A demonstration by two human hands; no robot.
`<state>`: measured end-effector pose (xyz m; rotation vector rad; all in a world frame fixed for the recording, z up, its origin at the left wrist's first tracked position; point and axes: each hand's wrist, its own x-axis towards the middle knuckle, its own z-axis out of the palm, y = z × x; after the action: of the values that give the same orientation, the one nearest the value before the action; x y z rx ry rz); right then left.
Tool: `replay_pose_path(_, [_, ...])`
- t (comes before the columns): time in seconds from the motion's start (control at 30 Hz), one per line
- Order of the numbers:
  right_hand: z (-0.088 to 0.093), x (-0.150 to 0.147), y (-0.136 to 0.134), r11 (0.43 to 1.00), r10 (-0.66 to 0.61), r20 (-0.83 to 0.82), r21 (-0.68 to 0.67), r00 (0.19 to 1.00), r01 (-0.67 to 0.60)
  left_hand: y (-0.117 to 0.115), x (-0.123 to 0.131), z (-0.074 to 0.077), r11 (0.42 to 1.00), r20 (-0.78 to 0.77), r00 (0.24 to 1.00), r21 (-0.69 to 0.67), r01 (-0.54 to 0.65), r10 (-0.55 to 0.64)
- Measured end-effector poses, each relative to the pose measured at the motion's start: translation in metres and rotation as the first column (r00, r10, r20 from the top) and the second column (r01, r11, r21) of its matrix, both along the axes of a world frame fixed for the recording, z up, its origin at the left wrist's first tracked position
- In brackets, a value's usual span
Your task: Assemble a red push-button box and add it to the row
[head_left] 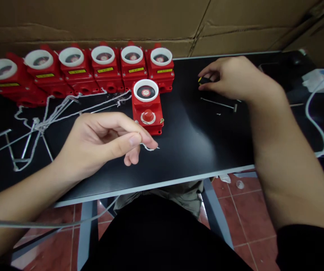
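Thumb and forefinger of my left hand (108,141) pinch a thin white string (148,149), whose short end sticks out past the fingertips. Just behind that hand stands a red box (147,113) with a white-rimmed round window on top and a red knob on its front. Over the right part of the table, my right hand (229,77) has its fingers closed around a small black-and-yellow handle (205,80); the rest of this object is hidden by the hand. Below it lies a thin metal T-shaped rod (219,104).
Several similar red boxes (105,69) stand in a row along the back of the black table (178,162). White cords and small metal hammers (26,145) lie tangled at left. Cardboard (139,22) rises behind. A white cable (308,107) and plastic bag (320,81) sit at right.
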<state>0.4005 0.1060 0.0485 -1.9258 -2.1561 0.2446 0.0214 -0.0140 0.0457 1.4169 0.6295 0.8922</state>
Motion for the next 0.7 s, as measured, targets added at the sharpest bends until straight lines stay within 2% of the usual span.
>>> replay_pose_path(0.1, [0.021,0.010,-0.011,0.998,0.046,0.063,-0.055,0.997,-0.042,0.002,0.000,-0.006,0.992,-0.049,0.997,0.113,-0.049,0.055])
replay_pose_path(0.2, [0.037,0.023,-0.027,0.971,0.070,0.162,-0.236,0.984,-0.030,0.002,0.000,-0.010,0.912,-0.103,0.964,0.362,-0.191,0.243])
replay_pose_path(0.27, [0.040,0.029,-0.035,0.935,0.093,0.213,-0.355,0.973,-0.012,0.001,-0.001,-0.011,0.875,-0.130,0.941,0.426,-0.231,0.312])
replay_pose_path(0.37, [0.033,0.032,-0.038,0.888,0.123,0.239,-0.461,0.963,0.001,-0.001,-0.003,-0.011,0.911,-0.124,0.953,0.350,-0.217,0.275])
replay_pose_path(0.5, [0.023,0.027,-0.033,0.844,0.129,0.149,-0.535,0.980,-0.029,-0.003,-0.003,-0.010,0.960,-0.099,0.972,0.205,-0.188,0.212])
replay_pose_path(0.57, [0.021,0.023,-0.032,0.852,0.100,0.149,-0.523,0.984,-0.007,-0.005,-0.001,-0.008,0.977,-0.097,0.980,0.142,-0.162,0.177])
replay_pose_path(0.7, [0.021,0.017,-0.031,0.880,0.082,0.253,-0.472,0.964,0.049,-0.008,0.005,0.002,0.991,-0.040,0.991,0.021,-0.130,0.131])
